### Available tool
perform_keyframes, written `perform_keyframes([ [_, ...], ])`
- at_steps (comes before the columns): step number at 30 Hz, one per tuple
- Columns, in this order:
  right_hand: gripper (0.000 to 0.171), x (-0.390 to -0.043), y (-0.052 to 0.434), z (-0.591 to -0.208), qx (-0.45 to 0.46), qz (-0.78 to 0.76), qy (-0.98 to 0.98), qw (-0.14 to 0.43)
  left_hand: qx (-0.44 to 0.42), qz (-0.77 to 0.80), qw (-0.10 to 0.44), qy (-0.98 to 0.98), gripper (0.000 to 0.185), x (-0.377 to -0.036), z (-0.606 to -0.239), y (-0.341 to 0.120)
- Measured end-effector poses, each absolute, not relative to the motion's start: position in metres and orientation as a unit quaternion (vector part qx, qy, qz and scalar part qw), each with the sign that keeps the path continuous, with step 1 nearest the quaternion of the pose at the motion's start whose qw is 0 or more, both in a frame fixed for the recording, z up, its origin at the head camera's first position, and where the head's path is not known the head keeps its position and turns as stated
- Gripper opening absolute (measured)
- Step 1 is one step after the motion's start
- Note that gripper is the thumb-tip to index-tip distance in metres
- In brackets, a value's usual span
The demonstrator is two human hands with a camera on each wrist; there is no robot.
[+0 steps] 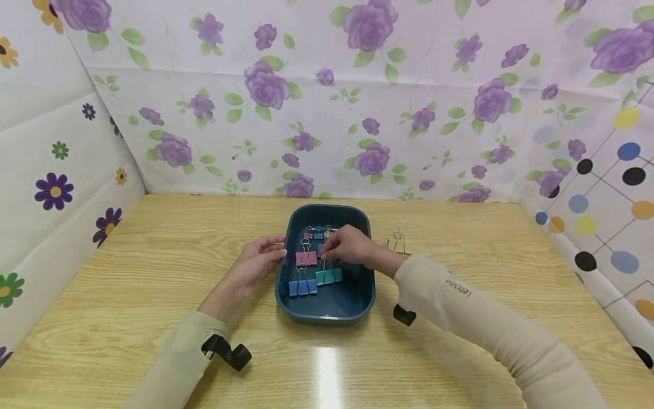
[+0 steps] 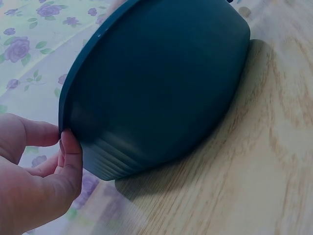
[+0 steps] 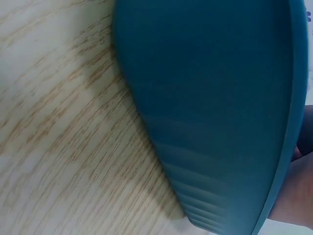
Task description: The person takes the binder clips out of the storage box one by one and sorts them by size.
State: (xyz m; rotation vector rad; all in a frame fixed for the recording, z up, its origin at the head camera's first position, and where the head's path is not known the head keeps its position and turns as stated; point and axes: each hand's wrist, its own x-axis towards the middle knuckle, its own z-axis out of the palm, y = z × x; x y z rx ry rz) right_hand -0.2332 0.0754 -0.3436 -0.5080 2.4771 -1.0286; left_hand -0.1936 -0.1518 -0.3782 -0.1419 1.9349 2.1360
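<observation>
A dark teal plastic bin (image 1: 327,312) with rounded corners stands on the table. My left hand (image 1: 258,261) pinches its left rim between thumb and fingers, as the left wrist view also shows. My right hand (image 1: 349,245) reaches down inside, its fingertips pinched at the wire handles of a green binder clip (image 1: 328,276). Beside that clip lie a blue binder clip (image 1: 303,287) and a pink binder clip (image 1: 306,258). Several small clips, among them a small pink clip (image 1: 308,235), line the far end. Another blue clip is partly hidden behind my right fingers.
A pale yellow binder clip (image 1: 398,244) with raised wire handles lies on the wooden table (image 1: 204,227) right of the bin, near my right forearm. Flowered cloth (image 1: 317,136) hangs behind the table, and patterned cloth also borders the left and right sides.
</observation>
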Motion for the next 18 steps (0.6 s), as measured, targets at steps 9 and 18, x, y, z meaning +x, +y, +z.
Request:
perform_keyframes([
  [9,0.011,-0.2331,0.0741,-0.3445,-0.195,-0.364,0.889,0.199,-0.044,0.736,0.125,0.664,0.040,-0.1940,-0.3788,-0.1512],
  [18,0.011,-0.2339,0.0757,-0.3433,-0.207,-0.365,0.888,0.188,-0.047,0.735,0.124,0.665,0.040,-0.1940,-0.3795,-0.1516],
])
